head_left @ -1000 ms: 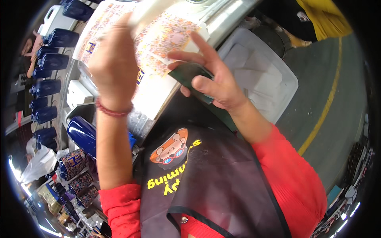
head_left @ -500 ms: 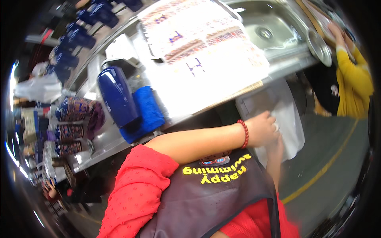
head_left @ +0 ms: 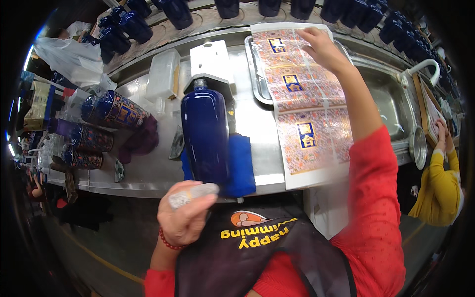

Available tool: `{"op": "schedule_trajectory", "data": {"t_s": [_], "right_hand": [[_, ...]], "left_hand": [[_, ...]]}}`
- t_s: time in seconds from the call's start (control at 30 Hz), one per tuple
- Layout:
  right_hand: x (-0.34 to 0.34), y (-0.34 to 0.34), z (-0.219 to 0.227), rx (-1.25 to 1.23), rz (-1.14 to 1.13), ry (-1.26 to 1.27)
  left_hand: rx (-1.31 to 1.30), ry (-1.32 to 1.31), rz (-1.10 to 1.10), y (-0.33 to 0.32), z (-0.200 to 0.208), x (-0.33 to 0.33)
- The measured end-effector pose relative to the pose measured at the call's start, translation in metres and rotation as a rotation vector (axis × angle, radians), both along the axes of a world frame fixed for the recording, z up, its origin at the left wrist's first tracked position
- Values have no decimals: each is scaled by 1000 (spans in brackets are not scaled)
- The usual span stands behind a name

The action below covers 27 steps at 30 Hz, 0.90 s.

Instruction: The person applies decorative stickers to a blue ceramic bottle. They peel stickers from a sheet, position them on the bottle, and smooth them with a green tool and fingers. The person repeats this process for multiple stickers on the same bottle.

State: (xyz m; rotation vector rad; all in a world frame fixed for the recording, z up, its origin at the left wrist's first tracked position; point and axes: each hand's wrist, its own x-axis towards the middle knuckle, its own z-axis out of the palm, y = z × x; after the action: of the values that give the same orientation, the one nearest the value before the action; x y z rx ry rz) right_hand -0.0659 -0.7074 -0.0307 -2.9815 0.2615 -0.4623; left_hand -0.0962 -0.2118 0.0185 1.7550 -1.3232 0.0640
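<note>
My left hand (head_left: 184, 213), with a red bead bracelet at its wrist, is at the counter's front edge. Its fingers are closed around a small pale grey-and-white piece (head_left: 194, 194), whose kind I cannot make out. Just beyond lies a glossy dark blue bottle (head_left: 204, 131), neck pointing away, its neck end by a white stand (head_left: 210, 59) and a blue cloth (head_left: 241, 166) beside its lower end. Far right, my right hand (head_left: 324, 48) reaches over the patterned printed sheets (head_left: 302, 99), thumb and forefinger apart, near the top sheet's far edge. The sheets partly cover a metal tray (head_left: 255, 74).
Decorated bottles (head_left: 121, 111) lie at left near a purple cloth (head_left: 141, 138). A clear plastic box (head_left: 163, 74) stands behind them. Blue bottles (head_left: 175, 12) line the back. At right are a sink (head_left: 391, 106) with a faucet (head_left: 428, 69) and a co-worker's yellow sleeve (head_left: 440, 178).
My view has swung left. Both hands have left the white bin below the counter: the left came back before the blue bottle, the right went up to the printed sheets.
</note>
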Motion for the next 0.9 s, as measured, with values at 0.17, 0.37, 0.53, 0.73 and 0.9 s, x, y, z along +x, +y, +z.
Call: {"op": "schedule_trajectory", "data": {"t_s": [0.17, 0.37, 0.53, 0.73, 0.9], "right_hand": [[121, -50, -27, -203, -272, 328], [144, -96, -51, -66, -55, 169], [144, -103, -60, -214, 103, -91], [117, -21, -8, -424, -94, -196], [83, 41, 44, -250, 24, -240]], "left_hand": [[-71, 27, 441, 55, -23, 21], [-27, 112, 514, 69, -51, 45], [27, 76, 426, 53, -61, 61], [34, 46, 382, 47, -67, 64], [51, 51, 337, 42, -73, 63]]}}
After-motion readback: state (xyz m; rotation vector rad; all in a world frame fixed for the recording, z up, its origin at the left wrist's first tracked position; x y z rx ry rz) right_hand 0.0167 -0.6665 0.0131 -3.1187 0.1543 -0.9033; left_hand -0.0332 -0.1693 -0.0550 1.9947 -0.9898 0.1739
